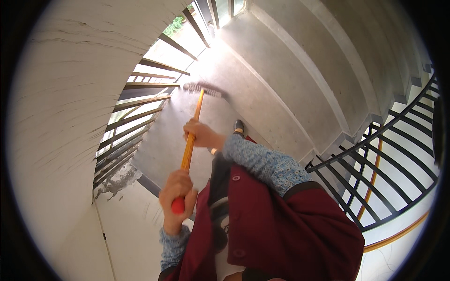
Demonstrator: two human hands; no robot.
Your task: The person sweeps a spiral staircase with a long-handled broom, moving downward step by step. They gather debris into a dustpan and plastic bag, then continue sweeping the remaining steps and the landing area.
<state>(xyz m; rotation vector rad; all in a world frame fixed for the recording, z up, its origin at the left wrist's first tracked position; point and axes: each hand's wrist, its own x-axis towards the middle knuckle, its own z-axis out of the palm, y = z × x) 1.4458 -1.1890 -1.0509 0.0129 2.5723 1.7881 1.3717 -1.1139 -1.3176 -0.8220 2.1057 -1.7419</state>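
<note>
In the head view, we look straight down a stairwell, and here are both bare hands on one long-handled broom (188, 152), its shaft slanting from the person's front out to the landing floor (180, 117). The left hand (177, 194) is the nearer one, fingers (174, 180) wrapped firmly about the top of the yellow-brown shaft, with the red end cap (178, 206) poking out beneath the fist. Farther along, there's the right hand (204, 133), its fingers curled tight around that same shaft, a clear stretch of handle between the two grips. And look at the far end: the broad broom head (211, 90), grey-brown and smeared with blur, down at the floor by the foot of the slanted bars (143, 102), right beside a bright patch of daylight. A dark shoe (239, 125) shows just past the right wrist. Blue patterned sleeves (267, 159) cover both forearms, and a maroon garment (262, 210) fills the bottom of the scene. Over to the right, pale steps (290, 65) bend across the upper part, a black railing (349, 151) curving below them, with a wooden handrail (398, 233) beyond. On the left stands a whitish wall (61, 93), streaked with dark scuffs.
</note>
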